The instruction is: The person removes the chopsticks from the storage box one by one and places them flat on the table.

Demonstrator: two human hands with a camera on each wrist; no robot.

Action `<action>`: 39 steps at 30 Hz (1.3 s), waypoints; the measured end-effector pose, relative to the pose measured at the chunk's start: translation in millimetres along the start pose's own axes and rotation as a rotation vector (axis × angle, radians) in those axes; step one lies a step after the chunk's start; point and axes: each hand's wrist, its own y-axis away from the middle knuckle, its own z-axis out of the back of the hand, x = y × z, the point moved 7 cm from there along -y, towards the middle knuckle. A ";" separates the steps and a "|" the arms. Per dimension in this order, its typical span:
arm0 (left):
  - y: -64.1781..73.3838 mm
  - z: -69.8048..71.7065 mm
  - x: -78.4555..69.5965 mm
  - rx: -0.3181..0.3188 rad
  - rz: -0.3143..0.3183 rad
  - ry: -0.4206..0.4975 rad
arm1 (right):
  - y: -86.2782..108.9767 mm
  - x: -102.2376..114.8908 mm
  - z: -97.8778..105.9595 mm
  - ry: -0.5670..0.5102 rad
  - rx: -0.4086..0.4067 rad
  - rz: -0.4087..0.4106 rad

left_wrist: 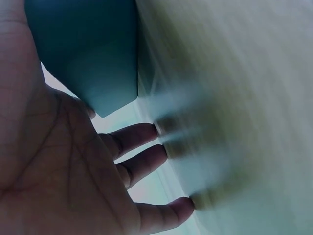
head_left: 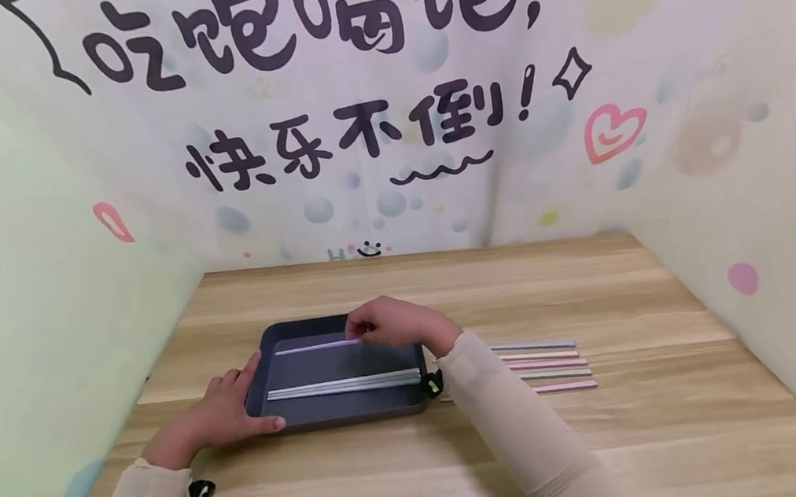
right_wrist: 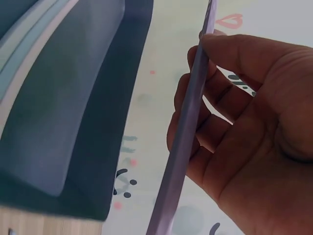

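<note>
A dark rectangular tray (head_left: 342, 419) lies on the wooden table. My left hand (head_left: 224, 412) rests against its left end, thumb along the near corner and forefinger up the left rim; in the left wrist view the other fingers (left_wrist: 142, 164) extend to the table beside the tray corner. Above the far part of the tray, my right hand (head_left: 401, 323) pinches a purple chopstick (right_wrist: 183, 132) between thumb and fingertips. Several pale chopsticks (head_left: 342, 384) lie side by side along the tray's near side.
Right of the tray, several pastel chopsticks (head_left: 546, 364) lie in spaced rows on the table, partly hidden by the right forearm. Printed walls (head_left: 366, 212) enclose the table at the back and both sides. Each wrist carries a small black device (head_left: 202, 494).
</note>
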 end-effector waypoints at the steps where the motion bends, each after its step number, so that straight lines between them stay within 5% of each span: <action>1: 0.9 -1.1 -0.2 0.002 -0.004 0.000 | 1.8 -2.4 -1.2 -0.002 -0.003 -0.005; 11: -0.5 6.0 -3.5 -0.047 -0.046 -0.009 | 25.9 -32.9 16.2 0.025 -0.082 -0.041; 24: -1.1 1.5 -0.3 -0.022 -0.035 -0.005 | 96.9 -91.2 41.3 0.026 -0.158 -0.158; 39: -5.7 3.9 -0.5 -0.037 -0.031 0.002 | 149.4 -141.3 47.6 0.046 -0.087 -0.231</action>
